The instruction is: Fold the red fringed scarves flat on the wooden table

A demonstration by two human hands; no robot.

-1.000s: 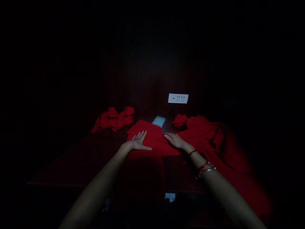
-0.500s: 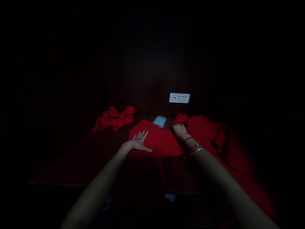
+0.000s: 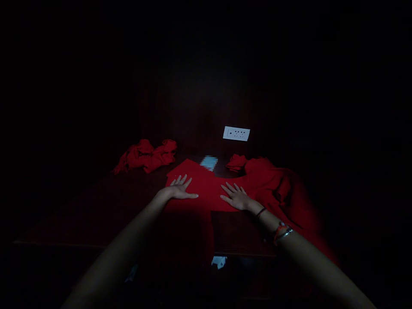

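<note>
A red cloth [image 3: 202, 189] lies spread on a dark wooden table [image 3: 96, 214], part of it hanging over the near edge. My left hand [image 3: 179, 189] rests flat on the cloth's left part, fingers spread. My right hand [image 3: 236, 196] lies flat on its right part, fingers spread too, with bracelets on the wrist. Neither hand holds anything.
A crumpled red cloth [image 3: 146, 155] sits at the far left of the table. A larger heap of red fabric [image 3: 277, 184] lies to the right, draping off the edge. A white socket plate [image 3: 236, 133] is on the dark wall. A small pale object [image 3: 209, 162] lies beyond the cloth.
My right hand went forward to the cloth's far right corner, then came back toward me and now lies flat with fingers spread. My left hand stayed flat on the cloth.
</note>
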